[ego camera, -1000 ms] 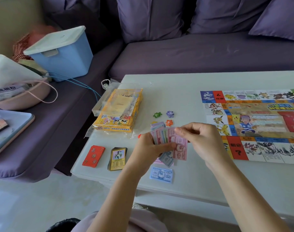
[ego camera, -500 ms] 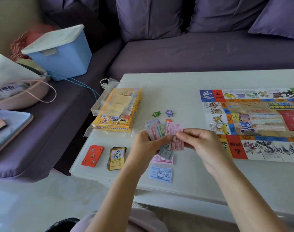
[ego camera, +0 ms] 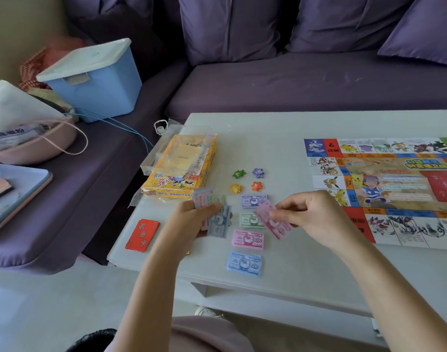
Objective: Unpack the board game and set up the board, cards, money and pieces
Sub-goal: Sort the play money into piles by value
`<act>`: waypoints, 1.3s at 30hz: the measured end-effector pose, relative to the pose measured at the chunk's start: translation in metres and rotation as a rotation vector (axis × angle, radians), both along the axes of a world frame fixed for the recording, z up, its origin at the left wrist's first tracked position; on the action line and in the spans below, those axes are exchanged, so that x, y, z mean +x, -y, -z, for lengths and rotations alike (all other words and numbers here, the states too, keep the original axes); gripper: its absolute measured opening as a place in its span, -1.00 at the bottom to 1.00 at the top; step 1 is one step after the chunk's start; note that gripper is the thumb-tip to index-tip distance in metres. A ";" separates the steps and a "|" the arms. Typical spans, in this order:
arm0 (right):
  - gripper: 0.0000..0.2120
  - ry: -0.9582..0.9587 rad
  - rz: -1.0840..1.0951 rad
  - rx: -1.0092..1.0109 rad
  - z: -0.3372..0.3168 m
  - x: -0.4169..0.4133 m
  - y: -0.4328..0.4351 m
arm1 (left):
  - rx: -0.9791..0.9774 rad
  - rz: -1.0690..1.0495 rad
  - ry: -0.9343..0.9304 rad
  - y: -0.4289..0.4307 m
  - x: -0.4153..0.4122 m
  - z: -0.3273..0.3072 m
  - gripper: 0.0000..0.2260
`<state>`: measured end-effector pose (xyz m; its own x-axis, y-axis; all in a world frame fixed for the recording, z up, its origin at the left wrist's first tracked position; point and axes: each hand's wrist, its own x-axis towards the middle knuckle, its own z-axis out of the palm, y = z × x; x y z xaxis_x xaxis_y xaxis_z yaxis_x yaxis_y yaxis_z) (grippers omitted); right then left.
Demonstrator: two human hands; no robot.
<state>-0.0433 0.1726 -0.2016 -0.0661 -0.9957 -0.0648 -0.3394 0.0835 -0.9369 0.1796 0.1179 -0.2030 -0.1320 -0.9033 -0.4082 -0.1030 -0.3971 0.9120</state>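
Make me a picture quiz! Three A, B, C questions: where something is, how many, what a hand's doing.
1. The red cards lie: A left of the left hand; B right of the right hand; C between the hands.
2. Count the star pieces on the table: A two; B four; C six.
3. The right hand: A holds nothing; B pinches a pink note; C grips a star.
1 A: beside the table's left edge. 2 B: green, purple, yellow, orange. 3 B: thumb and finger pinch it.
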 end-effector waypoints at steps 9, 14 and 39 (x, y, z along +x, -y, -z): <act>-0.87 -0.423 -0.337 0.084 0.010 0.028 0.035 | 0.147 0.103 0.181 -0.008 0.010 0.007 -0.84; -0.87 -0.553 -0.322 0.003 0.017 0.033 0.037 | 0.172 0.112 0.165 -0.009 0.007 0.010 -0.94; -0.70 -0.880 -0.387 -0.010 0.013 0.029 0.006 | 0.176 0.137 0.082 -0.014 -0.002 0.005 -0.95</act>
<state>-0.0143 0.1670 -0.2148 0.2466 -0.9590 -0.1399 -0.9238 -0.1889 -0.3331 0.1775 0.1321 -0.2076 -0.2087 -0.7932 -0.5721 -0.2379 -0.5263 0.8164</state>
